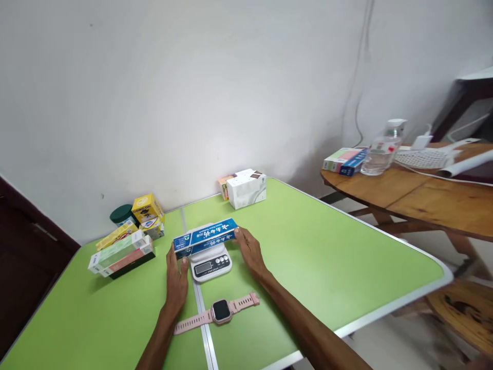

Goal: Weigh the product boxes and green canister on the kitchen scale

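Note:
A long blue toothpaste box [208, 237] lies level across the top of a white kitchen scale [211, 266]; whether it rests on the scale or is held just above it I cannot tell. My left hand [177, 275] grips the box's left end between thumb and fingers. At its right end, my right hand [248, 249] has its fingers closed on the box. The scale's display and buttons face me below the box. Nearer to me, a pink-strapped smartwatch [221, 311] lies stretched out on the green table [316, 257].
Several boxes [123, 254], a yellow box [147, 207] and a dark green-lidded jar [122, 215] stand at the left. White boxes [247, 190] stand by the wall. A wooden table [423, 190] at the right holds a clear jug [379, 151], more boxes [344, 160] and a white fly swatter [427, 158].

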{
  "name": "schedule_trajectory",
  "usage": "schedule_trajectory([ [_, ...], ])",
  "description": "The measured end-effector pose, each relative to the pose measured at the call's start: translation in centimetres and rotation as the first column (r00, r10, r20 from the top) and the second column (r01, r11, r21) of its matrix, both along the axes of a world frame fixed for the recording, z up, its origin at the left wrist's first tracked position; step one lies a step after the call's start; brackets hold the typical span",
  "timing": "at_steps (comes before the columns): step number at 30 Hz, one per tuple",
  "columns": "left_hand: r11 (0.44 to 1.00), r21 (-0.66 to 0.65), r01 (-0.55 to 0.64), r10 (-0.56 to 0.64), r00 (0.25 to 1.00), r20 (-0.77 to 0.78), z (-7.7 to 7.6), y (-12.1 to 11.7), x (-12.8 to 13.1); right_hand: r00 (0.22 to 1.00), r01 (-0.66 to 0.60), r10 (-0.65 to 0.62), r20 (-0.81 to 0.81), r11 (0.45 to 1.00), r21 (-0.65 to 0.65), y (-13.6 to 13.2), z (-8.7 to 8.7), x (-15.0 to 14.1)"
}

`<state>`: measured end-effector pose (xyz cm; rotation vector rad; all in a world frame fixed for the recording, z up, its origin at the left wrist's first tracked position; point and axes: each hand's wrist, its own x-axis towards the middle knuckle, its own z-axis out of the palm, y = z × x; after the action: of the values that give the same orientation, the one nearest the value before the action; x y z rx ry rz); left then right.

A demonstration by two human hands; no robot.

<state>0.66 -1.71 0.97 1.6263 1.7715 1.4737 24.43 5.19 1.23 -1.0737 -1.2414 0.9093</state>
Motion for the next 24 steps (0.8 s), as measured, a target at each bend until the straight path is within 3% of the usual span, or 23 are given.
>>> schedule_trajectory([
  [3, 0.997, 0.008, 0.070, -0.070, 0.996, -0.056, 1.7, 0.5, 2.6, 0.991, 0.126, -0.125, -0.051, 0.992, 0.011, 0.9, 0.8, 2.1],
  [7, 0.972, -0.081, 0.218, -0.225, 0.971, -0.078, 3.6, 3.0, 8.6, 0.939, 0.334, -0.337, -0.074, 0.941, -0.048, 3.3, 0.8, 7.1],
  [10, 0.938, -0.207, 0.279, -0.290, 0.957, -0.022, 3.5, 5.7, 13.7, 0.884, 0.466, -0.465, 0.035, 0.879, -0.101, 5.3, -0.3, 11.1],
  [14, 0.881, -0.364, 0.302, -0.311, 0.950, 0.034, 1.6, 8.7, 18.8, 0.811, 0.567, -0.549, 0.203, 0.822, -0.044, 7.8, -2.5, 14.8],
  [19, 0.902, -0.373, 0.218, -0.254, 0.966, -0.048, -0.4, 11.6, 20.7, 0.812, 0.499, -0.476, 0.338, 0.866, 0.022, 10.6, -4.6, 15.7],
  [24, 0.917, -0.382, 0.112, -0.187, 0.968, -0.166, -0.3, 14.4, 20.7, 0.800, 0.450, -0.447, 0.401, 0.888, 0.094, 12.1, -5.5, 15.2],
])
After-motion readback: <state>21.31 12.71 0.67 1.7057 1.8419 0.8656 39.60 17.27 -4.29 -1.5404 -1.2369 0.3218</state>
